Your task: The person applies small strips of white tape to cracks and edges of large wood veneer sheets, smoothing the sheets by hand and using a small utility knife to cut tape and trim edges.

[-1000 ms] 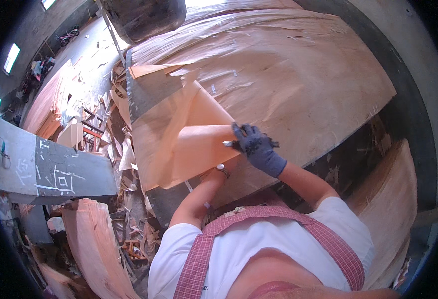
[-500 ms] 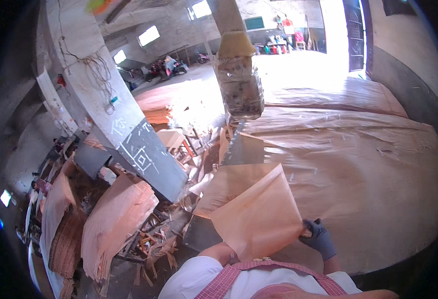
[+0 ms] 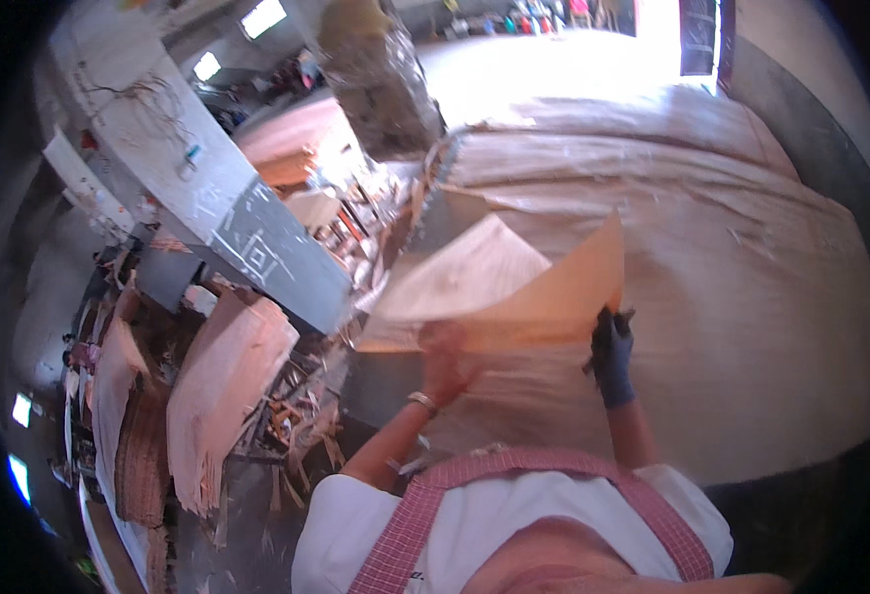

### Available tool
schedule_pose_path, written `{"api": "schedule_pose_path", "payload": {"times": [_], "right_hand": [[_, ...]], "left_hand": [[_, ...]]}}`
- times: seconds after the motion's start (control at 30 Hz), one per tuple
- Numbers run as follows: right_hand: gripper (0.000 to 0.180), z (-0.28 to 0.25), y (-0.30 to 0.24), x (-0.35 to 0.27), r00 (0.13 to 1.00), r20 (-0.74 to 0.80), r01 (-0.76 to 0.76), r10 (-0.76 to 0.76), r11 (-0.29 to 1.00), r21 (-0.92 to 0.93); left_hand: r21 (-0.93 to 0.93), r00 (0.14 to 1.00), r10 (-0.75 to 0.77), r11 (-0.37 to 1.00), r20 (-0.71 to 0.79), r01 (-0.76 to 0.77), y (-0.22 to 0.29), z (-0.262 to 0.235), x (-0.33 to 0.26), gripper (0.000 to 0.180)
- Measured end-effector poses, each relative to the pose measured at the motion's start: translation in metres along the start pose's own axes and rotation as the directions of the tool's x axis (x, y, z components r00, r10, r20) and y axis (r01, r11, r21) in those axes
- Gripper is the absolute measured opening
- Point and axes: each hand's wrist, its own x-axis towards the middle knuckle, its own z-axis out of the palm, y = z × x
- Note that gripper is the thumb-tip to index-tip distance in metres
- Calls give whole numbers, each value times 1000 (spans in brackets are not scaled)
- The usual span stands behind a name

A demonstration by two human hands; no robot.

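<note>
Two hands lift one veneer sheet point(image 3: 514, 287) above the stacked pile point(image 3: 732, 297): bare left hand point(image 3: 447, 358) under its edge, gloved right hand point(image 3: 611, 351) pinching its corner. Setting it down flat likely calls for both grips held level.

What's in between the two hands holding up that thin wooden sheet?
In the head view, only the thin wood sheet itself spans from the bare left hand to the dark-gloved right hand. Behind it lies the big veneer pile.

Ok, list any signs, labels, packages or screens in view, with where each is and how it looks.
No packages, labels or screens show.
Chalk markings: white lines and squares drawn on the dark grey lower part of the slanted concrete pillar, left of the veneer sheet held up by both hands.
</note>
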Motion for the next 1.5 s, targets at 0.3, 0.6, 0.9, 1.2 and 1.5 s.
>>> {"api": "schedule_pose_path", "payload": {"times": [0.3,0.6,0.9,1.2,1.5], "right_hand": [[15,28,-16,-2,995,-74,-50,64,983,176],[38,80,-48,18,991,50,-131,121,938,321],[22,142,-64,125,886,176,428,-428,903,41],[22,22,-162,99,941,27,331,-338,932,150],[31,-340,-148,67,961,-267,77,-77,997,-11]], "left_hand": [[-546,-168,-654,-725,738,419,-161,13,-49,77],[-799,135,-814,-500,565,334,-298,68,-36,34],[-885,404,-790,-440,461,151,-362,-40,54,29],[-932,444,-819,-316,364,179,-129,-115,81,32],[-774,130,-767,-599,628,205,-22,-23,-17,37]]}}
